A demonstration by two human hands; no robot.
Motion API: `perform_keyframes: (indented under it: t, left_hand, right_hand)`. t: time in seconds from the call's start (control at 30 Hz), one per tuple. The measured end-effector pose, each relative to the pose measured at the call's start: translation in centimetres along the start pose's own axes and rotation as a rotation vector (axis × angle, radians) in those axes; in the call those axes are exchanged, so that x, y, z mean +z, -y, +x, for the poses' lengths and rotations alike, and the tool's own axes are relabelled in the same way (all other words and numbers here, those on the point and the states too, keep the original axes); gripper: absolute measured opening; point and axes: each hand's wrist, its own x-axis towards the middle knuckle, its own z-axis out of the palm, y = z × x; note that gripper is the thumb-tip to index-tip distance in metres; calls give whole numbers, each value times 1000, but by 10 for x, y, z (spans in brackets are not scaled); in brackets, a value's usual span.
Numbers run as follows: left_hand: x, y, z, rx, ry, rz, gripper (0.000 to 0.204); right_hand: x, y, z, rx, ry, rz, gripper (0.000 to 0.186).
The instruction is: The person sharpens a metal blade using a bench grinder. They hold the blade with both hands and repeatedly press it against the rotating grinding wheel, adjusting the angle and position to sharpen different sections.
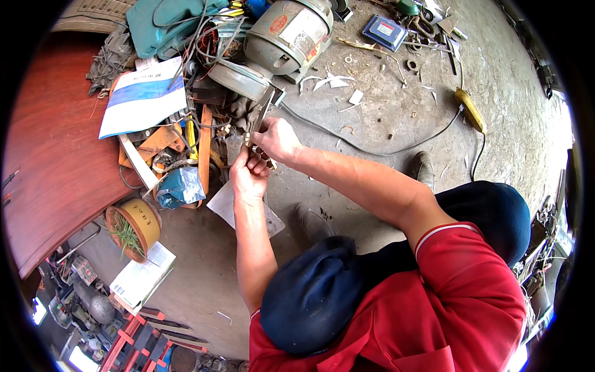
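My left hand is closed around the lower end of a flat, narrow metal piece that looks like a blade. Brass-coloured bits show at that lower end, between my fingers. Bent over the same piece from the right, my right hand grips it close above my left. The upper end of the piece reaches the round guard of a grey bench grinder. Whether it touches the wheel I cannot tell. My fingers hide the lower end's full shape.
Scrap, wooden strips and a blue plastic bag lie left of my hands. A booklet rests on the heap. A grey cable crosses the floor toward a yellow tool. A potted plant stands by the red table.
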Motion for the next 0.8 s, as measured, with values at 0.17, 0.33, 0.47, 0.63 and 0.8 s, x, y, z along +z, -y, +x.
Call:
perform_keyframes:
  t: [0.17, 0.33, 0.47, 0.63, 0.8]
  left_hand:
    - [-3, 0, 0, -11, -6, -19, 27]
    - [-1, -1, -2, -25, 8, -23, 28]
    - [1, 1, -3, -23, -7, -15, 30]
    - [-1, 1, -5, -19, -17, -16, 32]
    - [-7, 5, -8, -15, -18, -17, 30]
  right_hand:
    - [-2, 7, -5, 76, 36, 6, 27]
    - [-3, 9, -7, 60, 26, -7, 28]
    - [-2, 9, -7, 53, 5, -39, 28]
    - [-3, 9, -9, 30, 28, -62, 32]
    - [-1, 4, -11, 27, 32, -63, 31]
